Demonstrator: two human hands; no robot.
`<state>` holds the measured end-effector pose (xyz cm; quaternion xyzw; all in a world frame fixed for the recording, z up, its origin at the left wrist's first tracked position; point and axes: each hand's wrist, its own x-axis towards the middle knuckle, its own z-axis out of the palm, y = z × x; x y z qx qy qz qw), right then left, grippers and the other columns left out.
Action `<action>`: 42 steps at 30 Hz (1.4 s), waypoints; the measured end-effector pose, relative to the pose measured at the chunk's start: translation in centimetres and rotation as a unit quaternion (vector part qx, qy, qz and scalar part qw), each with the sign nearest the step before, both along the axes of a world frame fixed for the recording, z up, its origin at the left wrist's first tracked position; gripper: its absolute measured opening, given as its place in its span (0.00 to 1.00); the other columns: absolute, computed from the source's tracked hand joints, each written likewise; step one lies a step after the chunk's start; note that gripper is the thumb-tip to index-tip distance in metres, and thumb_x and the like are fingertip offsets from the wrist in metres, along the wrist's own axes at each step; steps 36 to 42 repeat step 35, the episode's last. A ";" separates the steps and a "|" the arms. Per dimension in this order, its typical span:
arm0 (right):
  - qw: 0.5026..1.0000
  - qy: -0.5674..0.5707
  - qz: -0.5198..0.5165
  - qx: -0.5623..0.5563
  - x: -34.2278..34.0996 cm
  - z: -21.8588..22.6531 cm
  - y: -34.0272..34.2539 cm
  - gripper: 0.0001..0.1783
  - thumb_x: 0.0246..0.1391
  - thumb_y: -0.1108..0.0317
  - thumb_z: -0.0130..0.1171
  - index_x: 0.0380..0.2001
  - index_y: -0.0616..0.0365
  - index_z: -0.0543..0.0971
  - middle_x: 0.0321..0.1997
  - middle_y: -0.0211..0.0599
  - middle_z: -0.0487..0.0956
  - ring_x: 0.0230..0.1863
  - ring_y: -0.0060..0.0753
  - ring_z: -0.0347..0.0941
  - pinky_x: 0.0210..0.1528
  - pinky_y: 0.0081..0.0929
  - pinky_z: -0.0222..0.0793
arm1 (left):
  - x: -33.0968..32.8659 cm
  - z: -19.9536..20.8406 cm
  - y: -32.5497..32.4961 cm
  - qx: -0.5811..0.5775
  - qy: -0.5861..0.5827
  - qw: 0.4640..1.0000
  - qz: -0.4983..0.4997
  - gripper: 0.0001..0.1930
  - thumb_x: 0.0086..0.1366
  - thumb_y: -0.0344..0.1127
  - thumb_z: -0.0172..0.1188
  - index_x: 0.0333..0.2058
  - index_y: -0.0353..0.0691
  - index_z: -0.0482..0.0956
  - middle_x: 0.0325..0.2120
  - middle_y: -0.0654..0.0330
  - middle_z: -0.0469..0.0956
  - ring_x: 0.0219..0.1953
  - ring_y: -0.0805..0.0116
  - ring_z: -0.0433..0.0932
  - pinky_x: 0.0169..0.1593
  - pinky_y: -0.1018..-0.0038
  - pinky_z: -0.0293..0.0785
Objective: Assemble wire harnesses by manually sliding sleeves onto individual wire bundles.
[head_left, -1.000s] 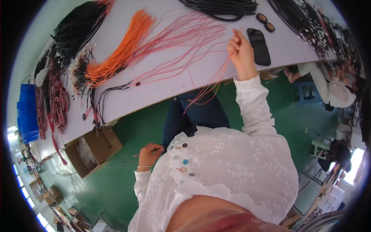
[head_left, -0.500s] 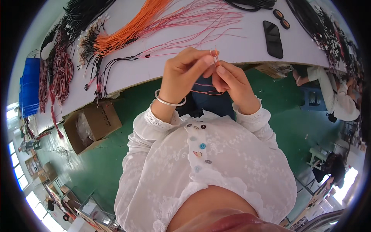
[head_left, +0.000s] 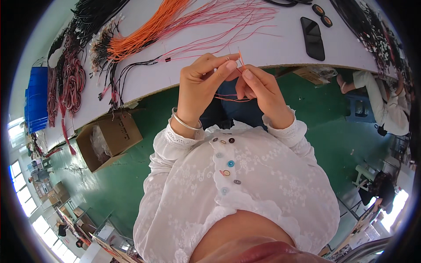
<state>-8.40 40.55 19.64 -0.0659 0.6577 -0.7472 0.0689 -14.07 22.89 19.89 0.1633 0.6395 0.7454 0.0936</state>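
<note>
In front of me, just over the table's near edge, my left hand (head_left: 201,81) and my right hand (head_left: 263,87) are close together with closed fingers. Thumb and fingertips of both pinch thin reddish-orange wires (head_left: 240,56), whose ends stick up above the fingertips. A slack length of the same thin wire (head_left: 234,100) hangs in a curve beneath, between my hands. My fingers hide the exact spot where the wires meet.
On the white table (head_left: 258,48) lie a bundle of orange cables (head_left: 144,35), loose pink wires (head_left: 219,24), a black phone (head_left: 312,38) and two tape rolls (head_left: 322,16). A cardboard box (head_left: 109,140) stands on the floor at left. Someone in white (head_left: 392,114) sits at right.
My left hand has shifted slightly left and its fingertips have drawn back a little from the wire ends. My right hand keeps its pinch. The whole view has tilted a little.
</note>
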 end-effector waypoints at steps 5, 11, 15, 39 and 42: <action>1.000 -0.018 -0.006 0.002 0.0 -0.6 -0.6 0.22 0.75 0.58 0.42 0.56 0.64 0.76 0.25 0.30 0.76 0.21 0.12 0.54 0.26 0.16 0.51 | 0.0 -0.2 -0.4 -0.004 0.003 0.999 -0.033 0.10 0.65 0.30 0.68 0.44 0.38 0.88 0.26 0.67 0.75 0.29 0.81 0.72 0.33 0.82 0.66; 0.998 -0.051 0.028 -0.012 0.2 -1.3 -0.5 0.22 0.74 0.59 0.43 0.55 0.63 0.78 0.29 0.33 0.80 0.25 0.16 0.64 0.30 0.17 0.60 | 0.1 -0.4 -0.7 0.050 -0.034 0.998 -0.022 0.10 0.65 0.30 0.68 0.44 0.37 0.88 0.28 0.65 0.76 0.30 0.78 0.78 0.35 0.82 0.75; 0.998 -0.052 0.029 -0.007 0.4 -1.8 -0.5 0.21 0.74 0.59 0.44 0.54 0.63 0.79 0.32 0.33 0.81 0.29 0.18 0.68 0.34 0.18 0.65 | 0.1 -0.3 -0.8 0.060 -0.045 0.997 -0.016 0.09 0.66 0.30 0.67 0.44 0.35 0.88 0.30 0.64 0.77 0.32 0.76 0.81 0.36 0.81 0.78; 0.935 0.166 -0.282 0.141 -0.3 -2.2 4.8 0.06 0.63 0.72 0.62 0.42 0.58 0.85 0.32 0.32 0.83 0.27 0.23 0.75 0.31 0.17 0.69 | -4.4 0.8 5.6 -0.108 -0.040 0.974 -0.193 0.09 0.69 0.32 0.64 0.44 0.33 0.81 0.32 0.61 0.84 0.35 0.76 0.82 0.40 0.81 0.80; 0.935 0.166 -0.282 0.141 -0.3 -2.2 4.8 0.06 0.63 0.72 0.62 0.42 0.58 0.85 0.32 0.32 0.83 0.27 0.23 0.75 0.31 0.17 0.69 | -4.4 0.8 5.6 -0.108 -0.040 0.974 -0.193 0.09 0.69 0.32 0.64 0.44 0.33 0.81 0.32 0.61 0.84 0.35 0.76 0.82 0.40 0.81 0.80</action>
